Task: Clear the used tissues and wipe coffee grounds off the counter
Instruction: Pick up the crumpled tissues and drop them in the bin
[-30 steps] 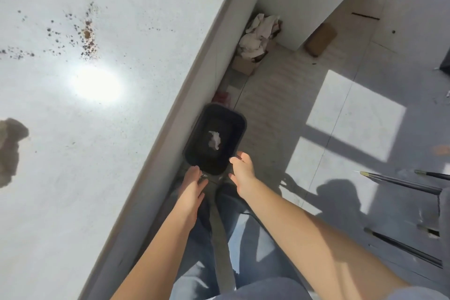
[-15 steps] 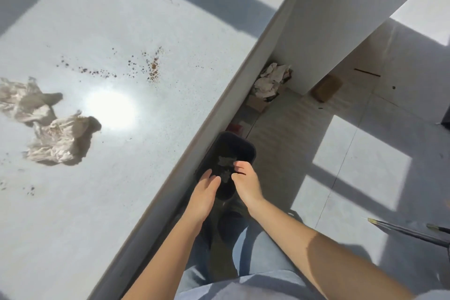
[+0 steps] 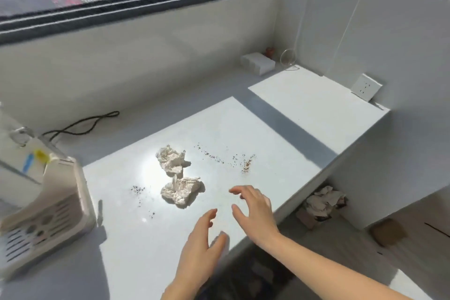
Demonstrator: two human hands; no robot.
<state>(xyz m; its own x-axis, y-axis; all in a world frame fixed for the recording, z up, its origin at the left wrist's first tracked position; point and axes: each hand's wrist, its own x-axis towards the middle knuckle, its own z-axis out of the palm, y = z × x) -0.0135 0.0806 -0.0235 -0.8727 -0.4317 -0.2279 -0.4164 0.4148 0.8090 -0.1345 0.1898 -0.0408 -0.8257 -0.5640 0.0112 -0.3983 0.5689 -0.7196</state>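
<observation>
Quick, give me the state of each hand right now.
Left hand: open, fingers relaxed, holding nothing.
Right hand: open, fingers spread, holding nothing.

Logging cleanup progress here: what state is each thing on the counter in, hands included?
Far tissue: crumpled, on the counter, untouched.
Near tissue: crumpled, on the counter, untouched.
Grounds: scattered both sides of the tissues, unwiped.
Left hand: open, empty, over the counter.
Right hand: open, empty, fingers loosely curled.
Socket: nothing plugged in.
</observation>
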